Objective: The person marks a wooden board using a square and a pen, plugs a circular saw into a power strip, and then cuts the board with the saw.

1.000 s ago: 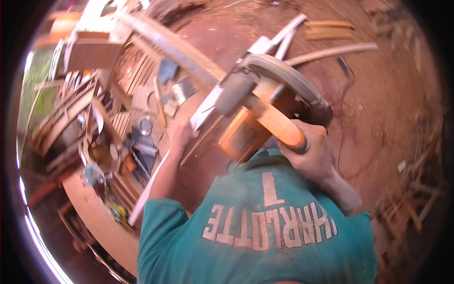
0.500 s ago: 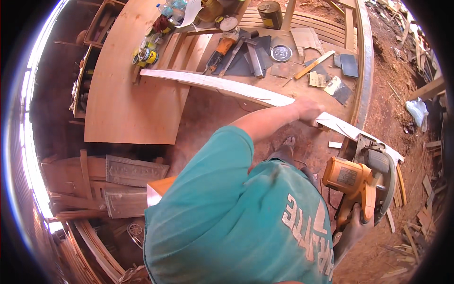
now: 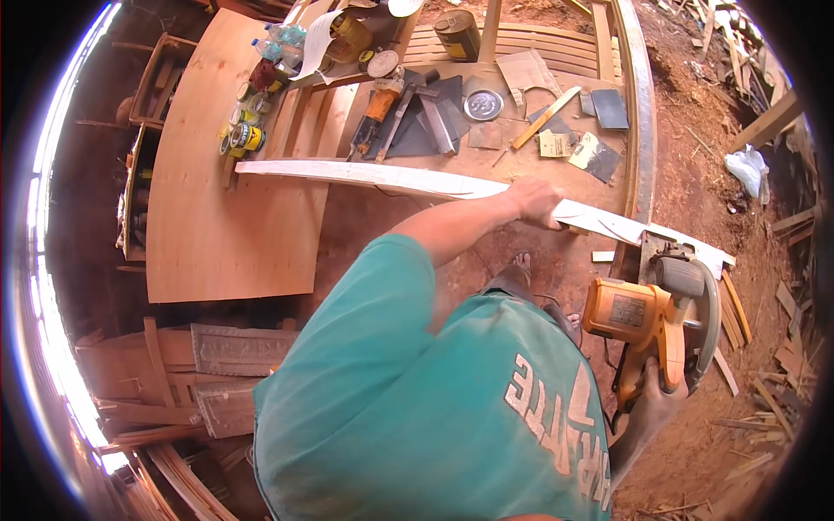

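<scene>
A long, pale wooden board [image 3: 391, 178] runs from the plywood at the left to beyond the bench edge at the right. My left hand [image 3: 534, 201] is closed round the board, right of its middle. In my right hand [image 3: 656, 401] is the rear handle of an orange and grey circular saw [image 3: 627, 310]. The saw's base plate rests at the board's right end, which juts out past the saw. Whether the blade is turning or in the wood is hidden by the guard.
On the workbench [image 3: 478, 165] lie an orange power tool [image 3: 378, 108], a try square [image 3: 436, 123], sandpaper sheets [image 3: 610, 109] and a round lid [image 3: 483, 105]. Small paint cans [image 3: 248, 137] stand on a plywood sheet [image 3: 234, 234]. Wood offcuts [image 3: 737, 308] litter the right ground.
The view has shifted, so the bench things sit further left and the plywood lower. Both hands keep their holds, and the saw stays at the board's right end.
</scene>
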A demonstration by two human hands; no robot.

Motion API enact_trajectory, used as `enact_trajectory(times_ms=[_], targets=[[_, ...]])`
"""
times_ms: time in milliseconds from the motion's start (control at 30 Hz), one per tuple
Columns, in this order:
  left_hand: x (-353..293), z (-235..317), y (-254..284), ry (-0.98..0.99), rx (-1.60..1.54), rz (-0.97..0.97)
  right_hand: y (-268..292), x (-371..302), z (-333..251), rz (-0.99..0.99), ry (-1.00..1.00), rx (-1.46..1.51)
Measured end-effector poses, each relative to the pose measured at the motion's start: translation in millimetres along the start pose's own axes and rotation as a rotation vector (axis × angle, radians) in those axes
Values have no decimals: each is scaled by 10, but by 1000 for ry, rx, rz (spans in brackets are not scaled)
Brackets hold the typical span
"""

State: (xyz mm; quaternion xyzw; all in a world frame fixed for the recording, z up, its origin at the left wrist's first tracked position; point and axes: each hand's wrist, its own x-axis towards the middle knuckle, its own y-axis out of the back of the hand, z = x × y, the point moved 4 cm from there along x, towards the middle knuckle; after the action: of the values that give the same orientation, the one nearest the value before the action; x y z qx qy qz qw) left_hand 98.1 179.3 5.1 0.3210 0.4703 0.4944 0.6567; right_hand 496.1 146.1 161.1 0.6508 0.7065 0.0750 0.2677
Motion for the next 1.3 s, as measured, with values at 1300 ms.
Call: enact_trajectory(times_ms=[1300], targets=[[74, -923, -275, 36, 352, 20, -278, -246, 98, -20, 227, 67]])
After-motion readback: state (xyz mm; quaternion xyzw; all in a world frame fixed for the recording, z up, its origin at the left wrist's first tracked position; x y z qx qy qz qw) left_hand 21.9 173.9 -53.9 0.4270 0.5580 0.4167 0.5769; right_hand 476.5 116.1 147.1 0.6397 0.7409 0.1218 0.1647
